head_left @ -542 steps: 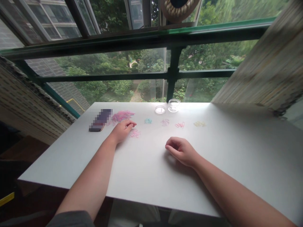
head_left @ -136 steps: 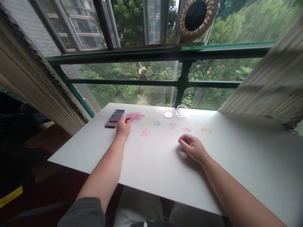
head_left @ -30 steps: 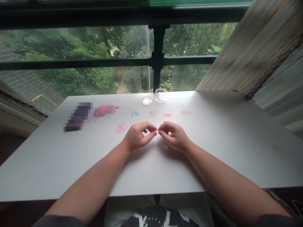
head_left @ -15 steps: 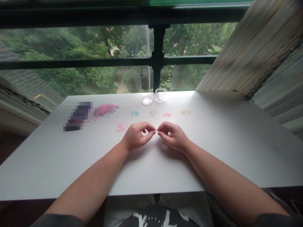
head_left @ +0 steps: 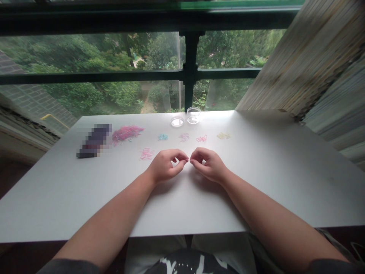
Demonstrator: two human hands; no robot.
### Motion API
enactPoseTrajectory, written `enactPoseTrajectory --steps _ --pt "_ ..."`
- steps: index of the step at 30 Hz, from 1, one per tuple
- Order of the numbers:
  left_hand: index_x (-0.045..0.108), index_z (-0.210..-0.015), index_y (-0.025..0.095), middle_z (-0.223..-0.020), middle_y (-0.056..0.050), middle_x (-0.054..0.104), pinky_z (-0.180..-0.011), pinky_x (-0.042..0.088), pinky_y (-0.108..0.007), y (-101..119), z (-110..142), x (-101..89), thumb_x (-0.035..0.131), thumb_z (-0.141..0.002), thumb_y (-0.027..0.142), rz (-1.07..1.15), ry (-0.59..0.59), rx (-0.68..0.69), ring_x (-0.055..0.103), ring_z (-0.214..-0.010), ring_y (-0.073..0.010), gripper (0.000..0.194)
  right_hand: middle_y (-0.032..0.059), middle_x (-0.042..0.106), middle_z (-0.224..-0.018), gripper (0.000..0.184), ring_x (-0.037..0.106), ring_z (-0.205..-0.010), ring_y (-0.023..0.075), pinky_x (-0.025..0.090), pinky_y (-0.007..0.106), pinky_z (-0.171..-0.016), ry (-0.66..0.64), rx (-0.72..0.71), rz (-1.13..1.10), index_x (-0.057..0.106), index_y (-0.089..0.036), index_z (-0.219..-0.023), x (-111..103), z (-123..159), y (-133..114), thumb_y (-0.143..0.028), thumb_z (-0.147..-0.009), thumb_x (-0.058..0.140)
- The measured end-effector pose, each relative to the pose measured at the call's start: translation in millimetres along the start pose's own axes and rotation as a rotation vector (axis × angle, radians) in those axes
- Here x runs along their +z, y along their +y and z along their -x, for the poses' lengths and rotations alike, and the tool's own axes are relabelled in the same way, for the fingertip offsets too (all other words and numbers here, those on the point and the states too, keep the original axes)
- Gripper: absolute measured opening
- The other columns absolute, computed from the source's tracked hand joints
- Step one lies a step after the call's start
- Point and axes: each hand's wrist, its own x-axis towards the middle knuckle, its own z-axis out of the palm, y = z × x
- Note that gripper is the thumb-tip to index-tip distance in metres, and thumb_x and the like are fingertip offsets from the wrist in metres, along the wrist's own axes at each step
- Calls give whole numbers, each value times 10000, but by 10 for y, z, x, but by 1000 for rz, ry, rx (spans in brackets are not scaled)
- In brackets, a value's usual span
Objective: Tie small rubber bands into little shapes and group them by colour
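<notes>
Over the middle of the white table, my left hand and my right hand meet fingertip to fingertip. Each is closed in a pinch, thumb against forefinger. Between them shows a tiny thin pale piece, too small to name surely. Just left of my left hand lies a loose group of pink thin loops, resembling small rubber bands. Beyond my hands are small groups of similar pieces: blue, light purple, pink-red and pale yellow.
A larger mixed pink and purple heap lies at the back left, beside a blurred-out dark object. At the table's far edge stand a clear round container and its shallow clear lid. Behind is a window; a curtain hangs right.
Both hands keep their pinch in nearly the same place, with only a slight shift of the fingertips. The groups on the table look unchanged.
</notes>
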Motion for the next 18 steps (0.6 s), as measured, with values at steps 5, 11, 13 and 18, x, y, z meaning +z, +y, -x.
enactPoseTrajectory --steps 5,11,13,18 --pt "658 -819 181 -773 -16 685 -643 473 -233 5 2 4 537 -770 185 -3 -2 -6 604 -682 -116 131 -13 524 -620 32 456 -553 101 385 228 -515 -11 8 9 539 -184 -723 5 0 10 -186 -752 552" --pt "640 -770 183 -710 -5 671 -606 466 -231 0 10 19 561 -758 205 -23 3 -40 591 -631 -113 83 -21 510 -608 67 450 -551 97 377 223 -513 -38 9 28 510 -185 -694 7 0 1 -182 -741 558" --pt "632 -757 184 -695 6 665 -585 459 -227 -9 14 21 576 -746 198 -31 14 -59 589 -620 -109 59 -21 509 -610 74 452 -552 97 380 226 -520 -48 8 33 503 -186 -690 6 2 -13 -177 -739 557" --pt "616 -757 175 -701 16 657 -571 450 -215 -15 20 14 578 -754 194 -36 23 -97 584 -627 -98 42 -11 511 -621 73 461 -564 104 385 235 -535 -65 8 40 492 -182 -693 2 23 -58 -160 -751 531"
